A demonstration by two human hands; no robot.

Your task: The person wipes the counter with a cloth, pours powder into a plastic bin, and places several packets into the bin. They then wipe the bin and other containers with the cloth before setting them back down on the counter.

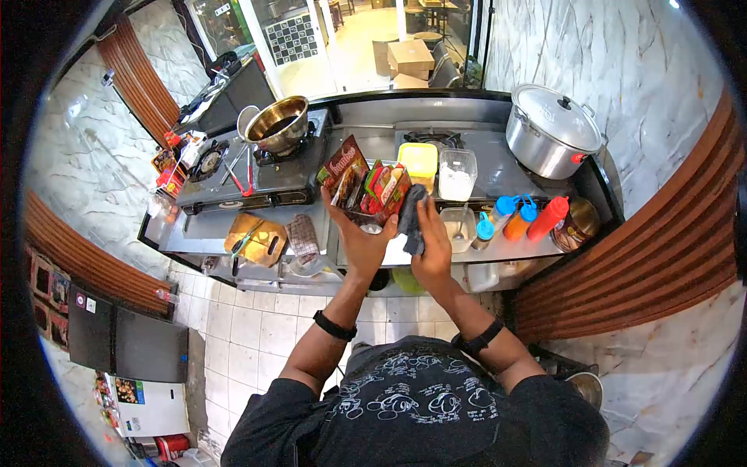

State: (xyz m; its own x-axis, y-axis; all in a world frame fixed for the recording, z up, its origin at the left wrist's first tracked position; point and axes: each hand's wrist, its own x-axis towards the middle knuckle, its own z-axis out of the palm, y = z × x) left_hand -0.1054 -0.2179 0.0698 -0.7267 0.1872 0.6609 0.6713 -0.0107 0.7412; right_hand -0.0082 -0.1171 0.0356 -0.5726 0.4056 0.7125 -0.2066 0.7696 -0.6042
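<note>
My left hand (362,245) grips the near left side of a container filled with spice packets (383,187), held up over the counter. A dark red packet marked "bamboe" (342,167) leans out at its left; most of the container's wall is hidden by packets and hands. In my right hand (433,247) is a dark grey cloth (412,222), held flat against the container's right side. Just beyond the cloth are a yellow-lidded tub (419,159) and a clear tub of white powder (457,175). A clear tub with a spoon (457,227) sits right of my right hand.
A brass-coloured pan (278,126) stands on the left stove, near red-handled tongs (247,187). A cutting board with a knife (255,239) and a checked cloth (303,237) lie front left. A big lidded pot (552,132) and squeeze bottles (520,222) occupy the right.
</note>
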